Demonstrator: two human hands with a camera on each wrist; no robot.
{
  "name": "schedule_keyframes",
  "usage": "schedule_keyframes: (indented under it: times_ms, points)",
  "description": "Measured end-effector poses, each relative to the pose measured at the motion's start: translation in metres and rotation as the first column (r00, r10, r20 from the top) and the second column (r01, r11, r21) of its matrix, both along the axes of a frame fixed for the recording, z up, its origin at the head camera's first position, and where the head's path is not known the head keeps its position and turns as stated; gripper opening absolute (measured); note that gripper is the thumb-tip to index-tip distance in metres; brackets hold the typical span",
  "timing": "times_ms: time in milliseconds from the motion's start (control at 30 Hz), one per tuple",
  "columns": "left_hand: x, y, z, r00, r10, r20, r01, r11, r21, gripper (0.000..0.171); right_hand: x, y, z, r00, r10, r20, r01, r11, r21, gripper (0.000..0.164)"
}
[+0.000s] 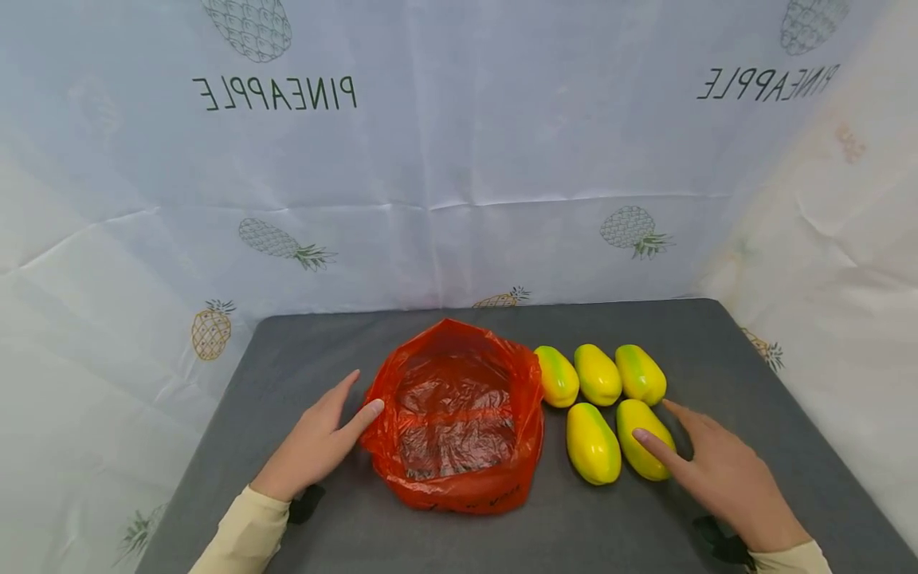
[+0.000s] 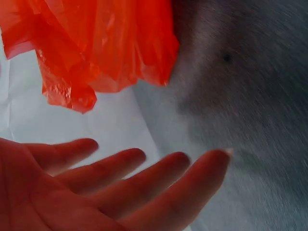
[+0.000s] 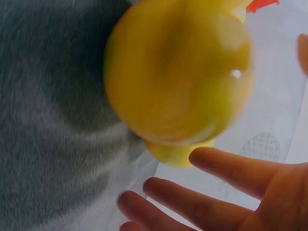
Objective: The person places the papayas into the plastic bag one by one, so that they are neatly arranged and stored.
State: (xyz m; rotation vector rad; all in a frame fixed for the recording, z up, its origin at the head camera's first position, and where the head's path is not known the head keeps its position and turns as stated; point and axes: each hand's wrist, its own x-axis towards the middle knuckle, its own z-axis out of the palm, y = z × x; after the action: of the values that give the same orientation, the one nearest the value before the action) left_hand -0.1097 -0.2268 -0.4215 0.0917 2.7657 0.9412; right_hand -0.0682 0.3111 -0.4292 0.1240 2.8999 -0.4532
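Observation:
A red plastic bag (image 1: 459, 494) stands on the dark grey table with its mouth spread wide and its inside visible. My left hand (image 1: 319, 438) is at the bag's left side, fingers straight; the thumb tip overlaps the rim in the head view. Seen from the left wrist, a gap separates the fingers (image 2: 163, 192) from the bag (image 2: 110, 43). My right hand (image 1: 724, 470) is spread at the right side of the nearest right papaya-like yellow fruit (image 1: 638, 434), thumb over it. In the right wrist view the fingers (image 3: 231, 168) are extended beside this glossy fruit (image 3: 178, 72).
Another yellow-green fruit (image 1: 593, 446) lies between that one and the bag. Behind them is a row of three more, the leftmost fruit (image 1: 558, 379) right at the bag's side. A white cloth with printed pineapples (image 1: 445, 159) hangs behind the grey table (image 1: 315, 343).

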Motion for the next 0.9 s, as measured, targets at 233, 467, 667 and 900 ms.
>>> schedule_keyframes:
  times_ms: [233, 467, 667, 900]
  points:
    - [-0.016, 0.009, -0.003, 0.998, 0.016, 0.055, -0.019, 0.999, 0.042, 0.1, 0.004, -0.006, 0.0, 1.0, -0.017, -0.008, 0.017, 1.0, 0.012, 0.106]
    - [-0.023, 0.019, 0.002, 0.999, -0.003, 0.047, 0.001, 0.999, 0.041, 0.094, 0.006, -0.011, 0.0, 1.0, -0.013, -0.013, 0.013, 1.0, 0.005, 0.105]
    - [-0.022, 0.021, 0.001, 1.0, -0.009, 0.023, 0.008, 0.998, 0.067, 0.079, 0.004, -0.016, 0.005, 0.999, 0.002, -0.034, -0.002, 1.0, 0.01, 0.101]
    - [-0.021, 0.02, -0.003, 1.0, -0.021, 0.023, 0.018, 0.993, 0.118, 0.074, 0.003, -0.019, 0.004, 0.998, 0.013, -0.06, -0.013, 1.0, 0.004, 0.098]
